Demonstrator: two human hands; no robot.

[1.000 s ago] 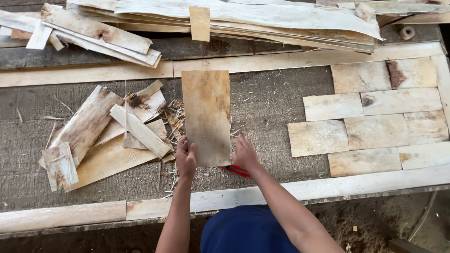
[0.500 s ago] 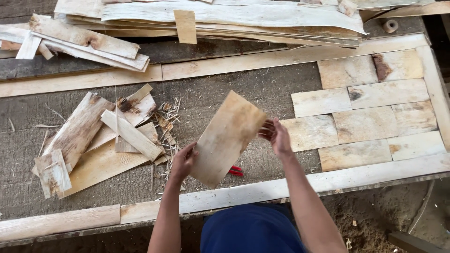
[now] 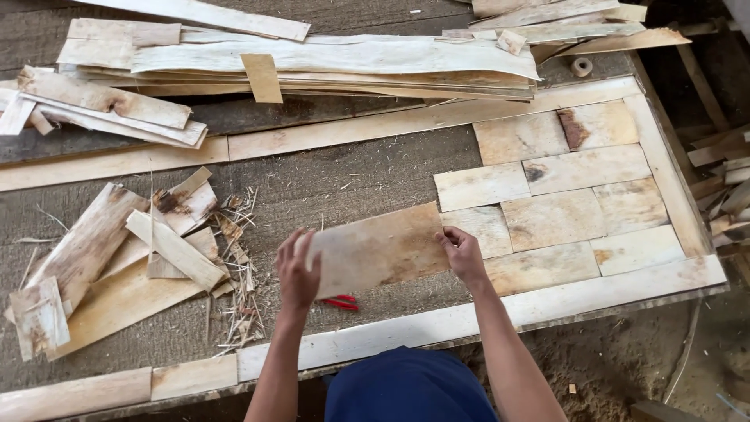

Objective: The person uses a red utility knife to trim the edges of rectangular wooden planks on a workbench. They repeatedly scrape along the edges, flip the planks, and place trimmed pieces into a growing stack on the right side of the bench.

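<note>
I hold a thin rectangular sheet of wood veneer (image 3: 375,250) flat and lengthwise over the dark table. My left hand (image 3: 297,270) grips its left end, my right hand (image 3: 462,254) its right end. The sheet's right edge sits beside a patch of several pale veneer pieces (image 3: 562,187) laid like tiles at the table's right. A small red tool (image 3: 341,302) lies on the table under the sheet, partly hidden.
A heap of veneer offcuts and splinters (image 3: 117,258) lies at the left. Long veneer strips (image 3: 328,62) are stacked along the back. Pale strips (image 3: 484,320) border the table's front, back and right edges. Scrap wood lies at the far right.
The sheet has turned from upright to lying lengthwise and moved right, toward the tiled pieces. Both hands kept hold of it, and the view shifted right.
</note>
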